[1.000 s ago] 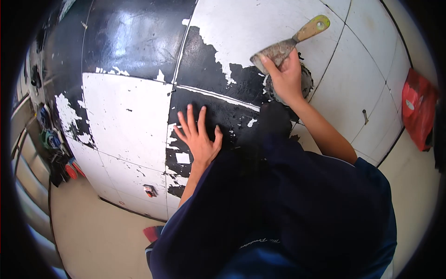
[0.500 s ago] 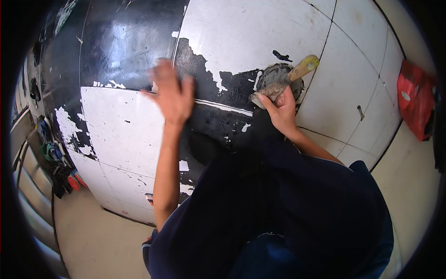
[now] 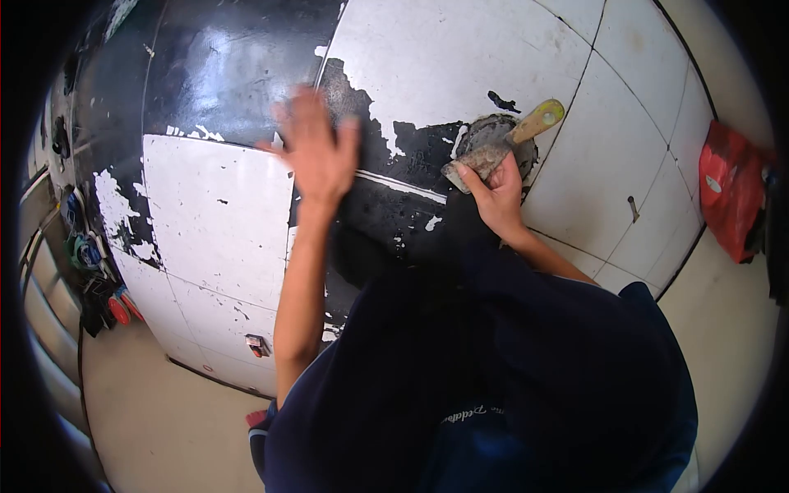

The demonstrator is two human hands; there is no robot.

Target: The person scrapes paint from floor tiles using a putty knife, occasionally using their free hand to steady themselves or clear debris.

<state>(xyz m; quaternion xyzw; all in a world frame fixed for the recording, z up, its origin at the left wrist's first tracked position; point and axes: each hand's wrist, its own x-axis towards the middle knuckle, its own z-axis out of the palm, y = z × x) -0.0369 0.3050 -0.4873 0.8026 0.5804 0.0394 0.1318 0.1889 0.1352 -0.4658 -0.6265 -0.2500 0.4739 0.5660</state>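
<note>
My right hand (image 3: pixel 497 191) is closed around the blade of a putty knife (image 3: pixel 485 156), thumb on top. The knife's wooden handle has a yellow-green end and points up and to the right. Behind the blade shows a round dark grey, crusted thing (image 3: pixel 491 127), partly hidden by knife and hand. My left hand (image 3: pixel 319 156) is open, palm down with fingers spread and somewhat blurred. It is over the tiled floor (image 3: pixel 218 193), near a seam where white surface meets worn black patches.
A red bag (image 3: pixel 729 193) lies at the far right. A small bolt-like piece (image 3: pixel 634 208) rests on the white tiles. At lower left is a small boxy object (image 3: pixel 257 345). Shoes or sandals (image 3: pixel 122 306) lie by the railing at the left edge.
My left hand has moved slightly right, fingers still spread. My right hand keeps its hold on the putty knife. The view has shifted a little.
</note>
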